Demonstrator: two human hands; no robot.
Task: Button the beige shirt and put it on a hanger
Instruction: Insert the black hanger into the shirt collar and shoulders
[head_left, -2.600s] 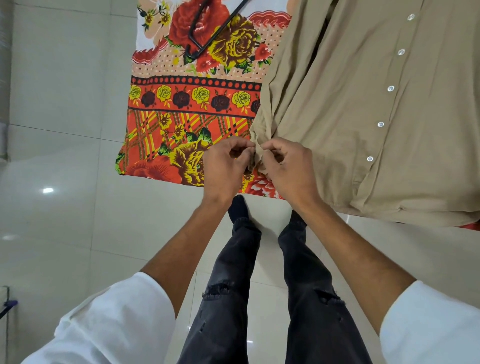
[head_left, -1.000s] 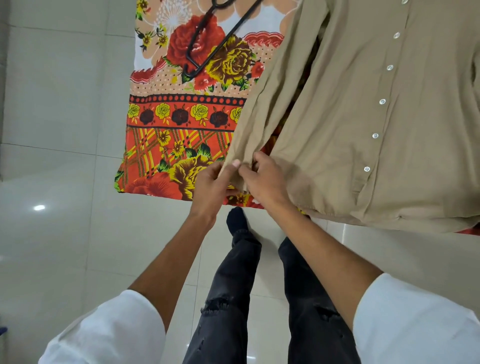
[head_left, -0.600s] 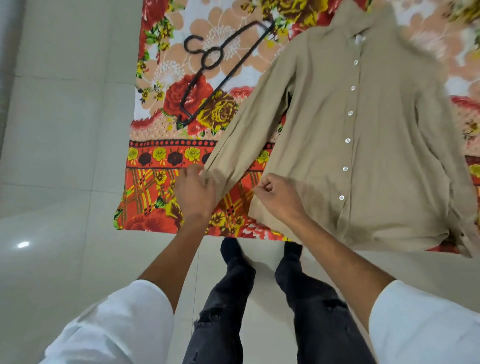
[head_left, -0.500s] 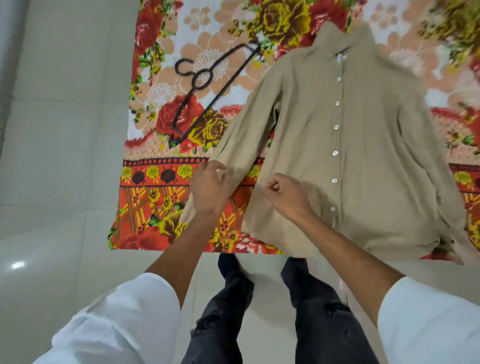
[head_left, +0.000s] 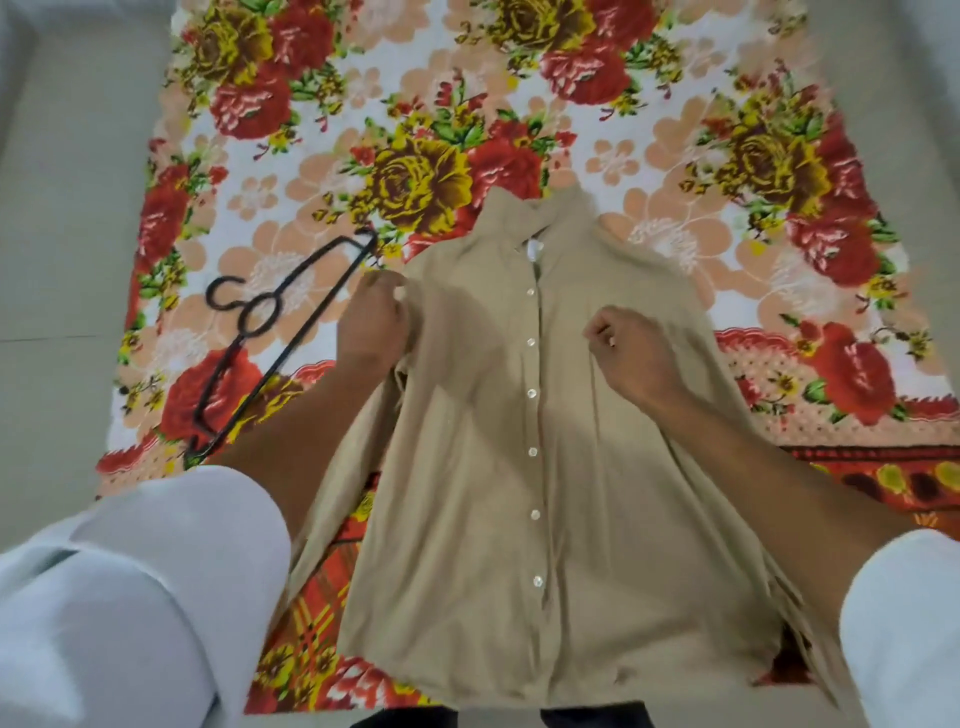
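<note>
The beige shirt (head_left: 483, 467) lies front-up on the flowered blanket (head_left: 519, 104), collar away from me, its row of white buttons fastened down the middle. My left hand (head_left: 371, 322) is curled on the shirt's left shoulder seam and grips the cloth there. My right hand (head_left: 631, 348) is closed on the cloth at the right chest, and creases run down from it. The left sleeve trails under my left forearm. The black hanger (head_left: 270, 332) lies flat on the blanket just left of my left hand, with nothing on it.
The blanket is spread on a pale tiled floor (head_left: 62, 208) that shows on both sides. My white sleeves fill the lower corners. Dark trouser legs (head_left: 395, 719) peek out below the shirt's hem.
I have shifted from the left cuff to face the whole shirt. Both hands left the sleeve end and moved up to the shoulders; the view now centres on the buttoned front.
</note>
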